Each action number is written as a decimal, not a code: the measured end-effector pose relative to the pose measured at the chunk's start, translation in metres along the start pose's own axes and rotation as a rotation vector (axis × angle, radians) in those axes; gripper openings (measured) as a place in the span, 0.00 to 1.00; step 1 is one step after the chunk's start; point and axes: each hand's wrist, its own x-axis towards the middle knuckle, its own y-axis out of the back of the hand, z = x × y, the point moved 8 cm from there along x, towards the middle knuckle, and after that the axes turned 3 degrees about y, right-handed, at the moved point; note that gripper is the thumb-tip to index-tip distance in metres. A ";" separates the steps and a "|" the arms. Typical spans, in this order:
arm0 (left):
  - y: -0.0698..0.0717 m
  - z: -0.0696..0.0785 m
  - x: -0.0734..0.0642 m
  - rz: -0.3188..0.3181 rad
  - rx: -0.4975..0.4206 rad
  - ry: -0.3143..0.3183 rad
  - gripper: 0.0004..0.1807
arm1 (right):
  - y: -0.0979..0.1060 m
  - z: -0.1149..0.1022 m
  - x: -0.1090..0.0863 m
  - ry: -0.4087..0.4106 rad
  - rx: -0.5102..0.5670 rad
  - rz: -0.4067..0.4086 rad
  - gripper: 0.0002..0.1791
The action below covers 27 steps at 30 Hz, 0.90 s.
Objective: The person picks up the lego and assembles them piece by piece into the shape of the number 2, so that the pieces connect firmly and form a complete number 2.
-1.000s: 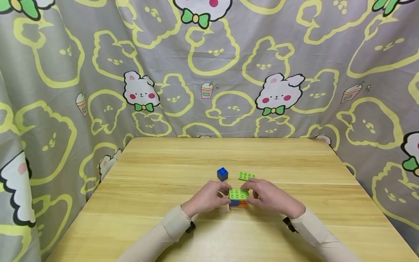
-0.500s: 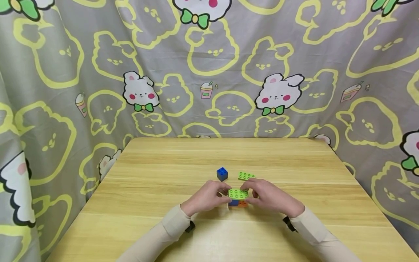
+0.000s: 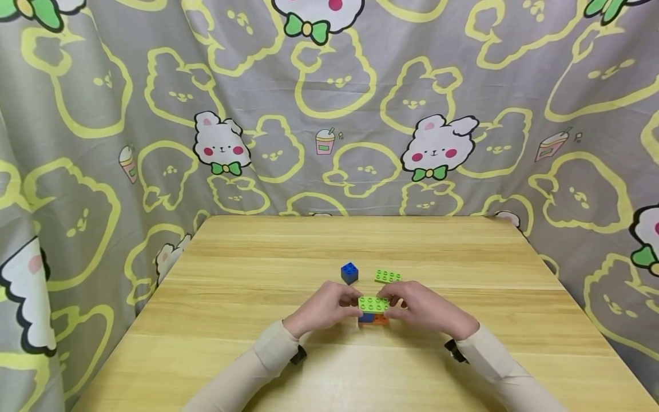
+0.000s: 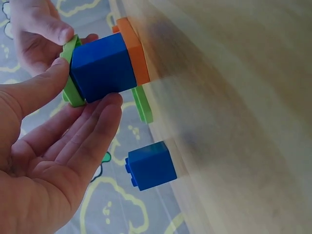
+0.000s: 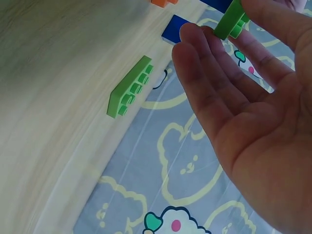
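Observation:
Near the table's front middle, a lime-green building-block plate (image 3: 373,304) with round studs lies on top of a blue building block (image 4: 103,67). Beneath that block is a thin orange plate (image 4: 134,51), close to the tabletop and reaching out to the right in the head view. My left hand (image 3: 324,309) pinches the green plate's left end, its thumb at the near edge and fingers along the far side. The right end is pinched by my right hand (image 3: 429,310) between thumb and fingers. In the right wrist view, my fingers hide part of the stack.
Beyond the hands, a loose blue block (image 3: 349,273) stands behind the left hand. A second green plate (image 3: 388,277) lies studs up just behind the right fingers. The wooden table (image 3: 257,246) ends at a patterned curtain (image 3: 360,103) at back and sides.
Both hands and the stack have shifted very slightly away and to the left, with the same hold on the green plate. The loose pieces stay put.

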 end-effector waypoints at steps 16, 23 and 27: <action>0.000 -0.002 0.001 0.004 -0.031 0.012 0.18 | -0.002 0.006 0.000 -0.012 0.084 -0.021 0.12; 0.000 -0.002 0.001 0.002 -0.044 0.021 0.16 | -0.002 0.005 0.000 -0.015 0.114 -0.021 0.12; 0.000 -0.003 0.000 0.003 -0.050 0.019 0.16 | -0.002 0.005 0.001 -0.017 0.126 -0.021 0.12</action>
